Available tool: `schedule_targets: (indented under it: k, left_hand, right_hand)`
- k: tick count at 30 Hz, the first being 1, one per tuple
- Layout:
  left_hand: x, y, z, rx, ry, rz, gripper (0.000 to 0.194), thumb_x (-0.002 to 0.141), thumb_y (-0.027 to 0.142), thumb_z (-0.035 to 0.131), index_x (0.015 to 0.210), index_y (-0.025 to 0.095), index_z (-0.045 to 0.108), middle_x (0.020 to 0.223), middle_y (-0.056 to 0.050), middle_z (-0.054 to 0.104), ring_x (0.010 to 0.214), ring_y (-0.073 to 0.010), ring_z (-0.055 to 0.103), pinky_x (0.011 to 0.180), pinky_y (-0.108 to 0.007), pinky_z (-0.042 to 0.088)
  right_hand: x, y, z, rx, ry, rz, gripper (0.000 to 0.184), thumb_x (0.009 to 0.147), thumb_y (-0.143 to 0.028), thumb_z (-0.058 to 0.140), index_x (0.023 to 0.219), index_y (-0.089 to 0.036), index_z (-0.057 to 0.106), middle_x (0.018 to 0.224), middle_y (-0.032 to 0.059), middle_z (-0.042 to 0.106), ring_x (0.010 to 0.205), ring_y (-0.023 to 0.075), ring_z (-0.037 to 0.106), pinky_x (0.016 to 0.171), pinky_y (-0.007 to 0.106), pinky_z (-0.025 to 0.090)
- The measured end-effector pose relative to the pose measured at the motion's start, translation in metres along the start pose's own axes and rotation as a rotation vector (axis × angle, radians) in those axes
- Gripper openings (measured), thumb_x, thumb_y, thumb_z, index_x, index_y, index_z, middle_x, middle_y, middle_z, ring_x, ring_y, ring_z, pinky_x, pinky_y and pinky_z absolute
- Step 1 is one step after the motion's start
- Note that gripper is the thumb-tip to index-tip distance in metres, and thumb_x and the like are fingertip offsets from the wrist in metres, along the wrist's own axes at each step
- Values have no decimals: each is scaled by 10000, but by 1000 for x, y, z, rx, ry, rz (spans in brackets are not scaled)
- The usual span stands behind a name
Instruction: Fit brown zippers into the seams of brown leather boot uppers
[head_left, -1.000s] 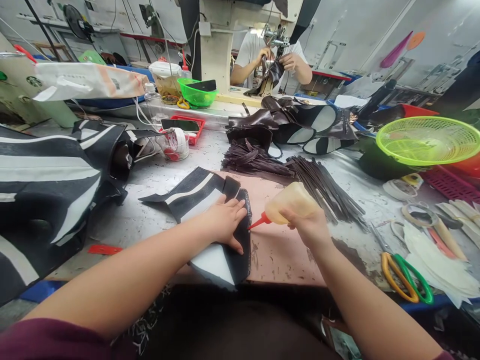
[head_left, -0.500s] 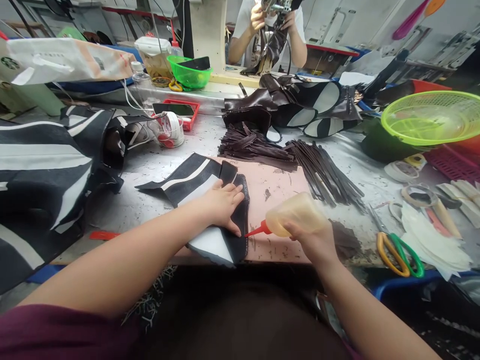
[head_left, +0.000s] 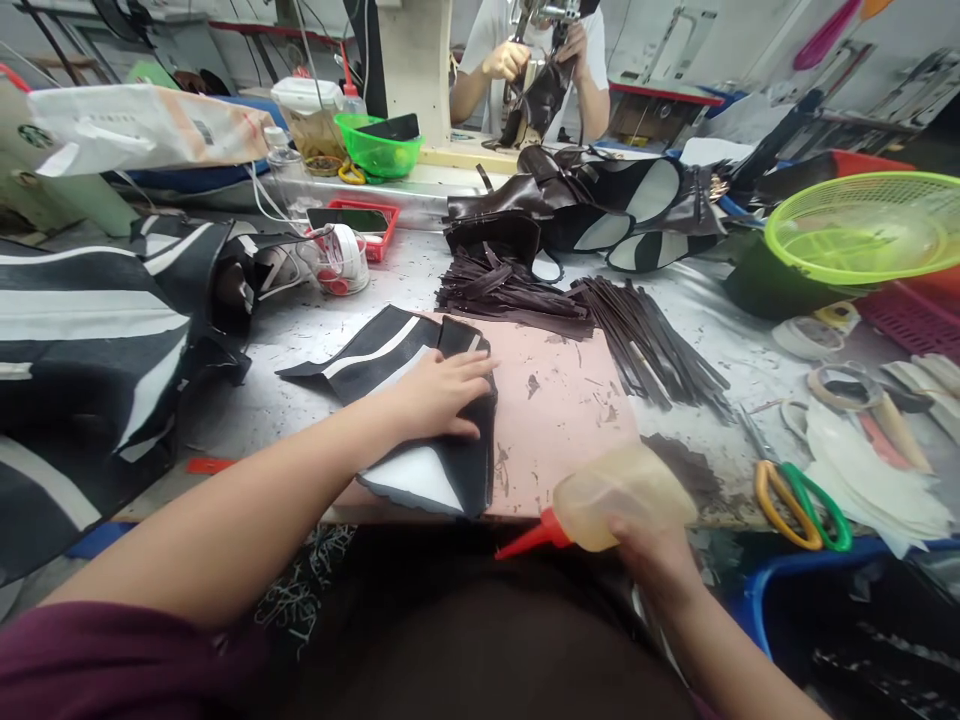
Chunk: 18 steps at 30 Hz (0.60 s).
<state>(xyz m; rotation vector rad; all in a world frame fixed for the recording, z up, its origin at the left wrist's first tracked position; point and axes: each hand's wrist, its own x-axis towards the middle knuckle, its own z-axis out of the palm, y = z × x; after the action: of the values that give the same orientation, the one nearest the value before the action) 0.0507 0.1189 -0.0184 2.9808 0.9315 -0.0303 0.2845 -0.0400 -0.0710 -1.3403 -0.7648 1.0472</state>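
Note:
My left hand (head_left: 442, 395) lies flat with fingers spread on a black leather piece (head_left: 476, 465) that has white strips and a white patch. This piece rests on a pink board (head_left: 555, 390), its right edge folded or layered. My right hand (head_left: 660, 550) grips a squeeze bottle (head_left: 622, 495) of yellowish liquid with a red pointed nozzle (head_left: 532, 537). The bottle is tilted, its nozzle pointing left at the board's front edge, apart from the leather.
Dark leather strips (head_left: 645, 340) lie behind the board. Scissors (head_left: 799, 500) with orange and green handles are at the right, near a yellow-green basket (head_left: 862, 230). More black pieces (head_left: 90, 330) cover the left. Across the table a person works at a sewing machine (head_left: 416, 75).
My right hand has drawn the bottle toward me and slightly right, so its nozzle has left the leather's edge. My left hand has shifted slightly up across the piece.

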Motion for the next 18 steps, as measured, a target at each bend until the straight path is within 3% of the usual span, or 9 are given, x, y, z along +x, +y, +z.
schedule_targets:
  k: [2, 3, 5, 6, 8, 12, 14, 16, 18]
  left_hand:
    - [-3, -3, -5, 24, 173, -173, 349, 820, 476, 480, 951, 161, 553, 1216, -116, 518, 1128, -246, 443, 874, -348, 345]
    - [-3, -6, -7, 29, 177, -300, 396, 822, 512, 451, 934, 145, 549, 1135, -132, 551, 1062, -255, 486, 830, -346, 374]
    - [-1, -13, -10, 20, 11, -487, 537, 780, 615, 422, 929, 114, 542, 1001, -155, 576, 925, -284, 545, 713, -356, 417]
    - [1, -16, -11, 11, -108, -510, 577, 762, 642, 416, 932, 105, 542, 965, -157, 577, 876, -295, 560, 665, -358, 423]
    - [5, -24, -14, -6, -280, -444, 540, 770, 609, 429, 917, 105, 556, 929, -144, 581, 816, -286, 578, 622, -342, 424]
    - [6, -26, -32, -9, -373, -210, 221, 782, 369, 526, 878, 180, 589, 918, -61, 607, 769, -201, 588, 622, -271, 409]
    - [1, -20, -44, 24, -405, -76, 111, 764, 248, 538, 851, 220, 602, 908, -31, 620, 744, -182, 588, 632, -268, 397]
    - [-6, -14, -54, 83, -417, 119, 154, 743, 151, 524, 821, 249, 613, 886, -17, 634, 713, -171, 588, 647, -277, 390]
    - [-14, -12, -62, 152, -317, 204, 155, 702, 136, 556, 745, 270, 620, 823, 3, 648, 675, -156, 585, 652, -268, 393]
  right_hand:
    - [1, -5, -7, 197, 82, 81, 471, 445, -472, 765, 832, -240, 630, 762, 40, 662, 694, 243, 616, 596, 408, 526]
    - [3, -10, -10, 282, 120, 114, 472, 456, -488, 754, 842, -248, 627, 765, 30, 657, 668, 223, 609, 561, 380, 522]
    - [8, -23, -16, 416, 167, 138, 459, 470, -494, 747, 838, -250, 623, 757, 9, 640, 541, 146, 551, 439, 282, 469]
    - [11, -30, -19, 467, 180, 126, 457, 467, -492, 749, 831, -247, 620, 744, -2, 628, 475, 105, 494, 385, 236, 417]
    - [15, -44, -26, 544, 196, 80, 459, 451, -475, 763, 818, -240, 617, 708, -26, 599, 404, 51, 381, 336, 185, 325]
    - [18, -65, -41, 637, 231, -25, 474, 439, -421, 787, 847, -254, 614, 684, -54, 555, 411, 40, 348, 346, 168, 303]
    - [18, -70, -49, 666, 232, -61, 483, 441, -413, 790, 861, -256, 611, 679, -60, 536, 416, 39, 345, 350, 165, 302]
    - [19, -72, -57, 677, 230, -67, 479, 452, -416, 786, 866, -249, 610, 675, -59, 521, 420, 39, 347, 355, 169, 308]
    - [20, -71, -63, 687, 233, -53, 463, 459, -425, 780, 848, -242, 609, 671, -57, 514, 419, 40, 352, 355, 175, 313]
